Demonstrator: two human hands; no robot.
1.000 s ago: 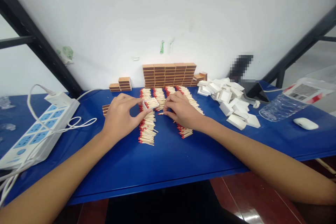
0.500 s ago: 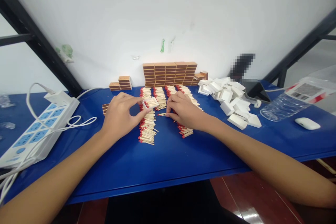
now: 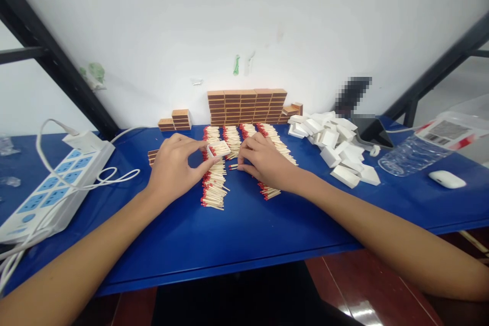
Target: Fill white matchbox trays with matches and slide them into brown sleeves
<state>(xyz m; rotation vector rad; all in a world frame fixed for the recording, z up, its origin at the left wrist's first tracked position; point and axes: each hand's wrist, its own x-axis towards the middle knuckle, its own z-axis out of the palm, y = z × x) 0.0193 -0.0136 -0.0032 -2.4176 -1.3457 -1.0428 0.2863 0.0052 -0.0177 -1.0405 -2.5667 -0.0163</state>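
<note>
My left hand (image 3: 172, 165) pinches a small white matchbox tray (image 3: 220, 155) by its left end, between thumb and fingers. Red-tipped matches lie inside the tray. To the right, my right hand (image 3: 263, 160) has thumb and fingertips closed on matches (image 3: 233, 166), whose red heads stick out toward the left; how many it holds is hidden. Below and behind the tray runs a long row of loose matches (image 3: 214, 188). Two shorter-looking rows stand between the hands, and another row (image 3: 280, 150) passes under my right hand.
Brown matchboxes (image 3: 247, 108) are stacked against the wall, with smaller stacks (image 3: 181, 119) to the left. A heap of white trays (image 3: 336, 145) lies right, near a clear plastic container (image 3: 405, 155) and white earphone case (image 3: 446, 180). A power strip (image 3: 57, 188) with cables occupies the left.
My right hand has shifted slightly left with the matches, toward the tray. My left hand and the tray stay nearly where they were.
</note>
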